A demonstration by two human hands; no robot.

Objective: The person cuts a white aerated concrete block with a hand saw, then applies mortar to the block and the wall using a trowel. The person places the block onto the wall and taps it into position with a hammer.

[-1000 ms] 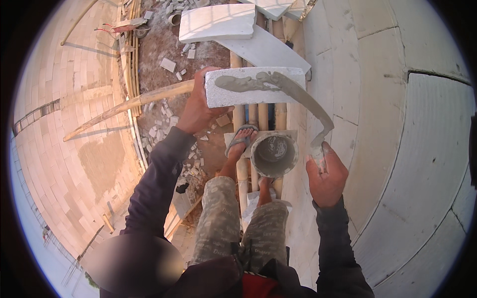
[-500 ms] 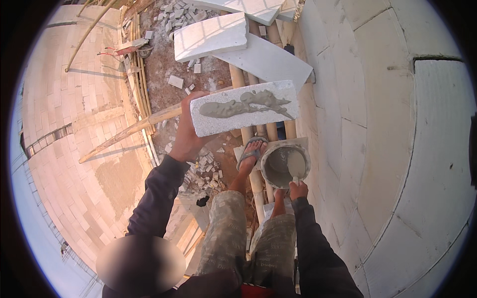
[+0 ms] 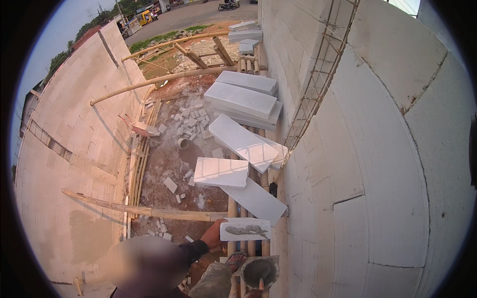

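My left hand grips the left end of a white lightweight concrete block, fingers closed round it. A wavy streak of grey mortar lies along the block's upturned face. Below the block stands a round bucket with grey mortar inside. A trowel rests its blade in the bucket, its orange handle toward me. At the lower edge, my right hand is at the handle's end, mostly cut off, and appears closed on it.
Bamboo poles form the platform under my sandalled foot. Large white blocks lie ahead. A block wall rises close on my right, with a steel rebar cage upright against it. Rubble and a wheelbarrow are on the ground left.
My view has tilted up, showing more blocks, a road and the far ground. Block, bucket and both hands now sit lower in the picture. My left hand still holds the block.
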